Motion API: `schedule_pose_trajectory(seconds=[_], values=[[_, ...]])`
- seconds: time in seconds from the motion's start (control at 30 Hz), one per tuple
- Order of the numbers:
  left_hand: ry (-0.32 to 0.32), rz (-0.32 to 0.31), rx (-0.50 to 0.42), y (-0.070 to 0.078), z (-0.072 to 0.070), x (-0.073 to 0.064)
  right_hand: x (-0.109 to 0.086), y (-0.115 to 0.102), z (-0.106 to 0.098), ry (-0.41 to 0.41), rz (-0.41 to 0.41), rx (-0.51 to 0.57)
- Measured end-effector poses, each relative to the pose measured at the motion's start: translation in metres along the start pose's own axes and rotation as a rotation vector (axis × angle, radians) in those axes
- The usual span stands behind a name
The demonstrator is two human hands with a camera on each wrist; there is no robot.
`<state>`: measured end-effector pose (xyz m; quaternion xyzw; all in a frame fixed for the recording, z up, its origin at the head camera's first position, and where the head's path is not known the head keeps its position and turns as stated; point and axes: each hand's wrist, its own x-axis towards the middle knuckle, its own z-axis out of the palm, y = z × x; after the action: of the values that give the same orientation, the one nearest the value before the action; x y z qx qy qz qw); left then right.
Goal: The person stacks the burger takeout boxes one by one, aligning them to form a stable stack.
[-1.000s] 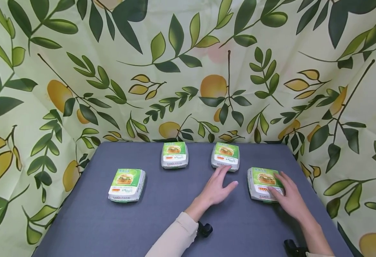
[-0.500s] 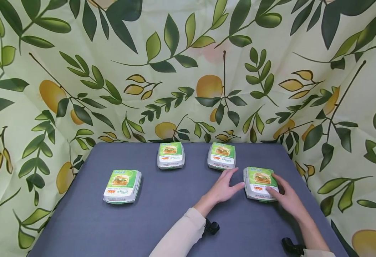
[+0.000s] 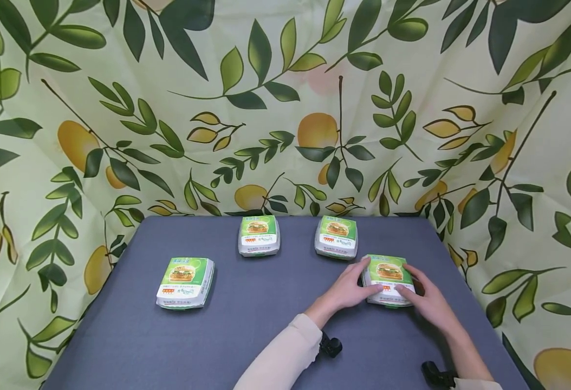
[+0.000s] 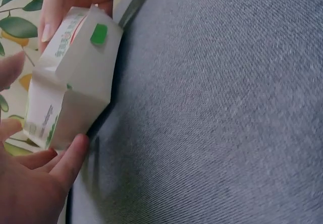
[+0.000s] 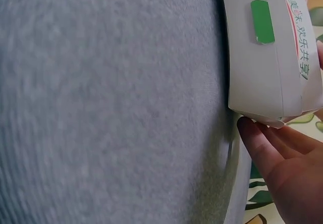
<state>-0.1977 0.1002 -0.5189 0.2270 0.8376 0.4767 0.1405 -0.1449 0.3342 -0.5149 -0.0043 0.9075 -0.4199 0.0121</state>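
Note:
A burger box (image 3: pixel 388 271), green and white with a burger picture on its lid, sits at the right of the dark table between both hands. My left hand (image 3: pixel 345 288) holds its left side, the thumb over the front of the lid. Along the right side, my right hand (image 3: pixel 429 303) grips it, thumb on the lid's edge. The left wrist view shows the box's (image 4: pixel 86 57) white front with a green tab, and left fingertips low against its side. In the right wrist view, fingers of the right hand (image 5: pixel 287 168) touch the lower side of the box (image 5: pixel 262 67).
Two matching burger boxes, one left of centre (image 3: pixel 259 236) and one right of centre (image 3: pixel 336 237), stand near the table's back edge. Another burger box (image 3: pixel 185 283) lies at the left. A leaf-patterned cloth (image 3: pixel 276 108) hangs behind the table (image 3: pixel 266 336).
My left hand has moved right and forward from below the back-right box to the front-right box's left side. That box has shifted slightly left with my right hand on it.

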Motion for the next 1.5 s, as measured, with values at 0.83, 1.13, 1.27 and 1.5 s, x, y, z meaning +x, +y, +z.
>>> schedule_pose_trajectory(seconds=[0.83,1.13,1.27,1.5], values=[[0.037,-0.072,0.019,-0.009,-0.016,-0.032,0.000,-0.016,0.031,-0.018,-0.006,0.059],[0.045,-0.076,0.020,-0.017,-0.029,-0.044,0.001,-0.030,0.046,-0.022,-0.025,0.070],[0.059,-0.074,0.031,-0.022,-0.036,-0.049,0.004,-0.034,0.054,-0.029,-0.024,0.085],[0.079,-0.071,0.036,-0.029,-0.047,-0.058,0.008,-0.043,0.067,-0.032,-0.024,0.083]])
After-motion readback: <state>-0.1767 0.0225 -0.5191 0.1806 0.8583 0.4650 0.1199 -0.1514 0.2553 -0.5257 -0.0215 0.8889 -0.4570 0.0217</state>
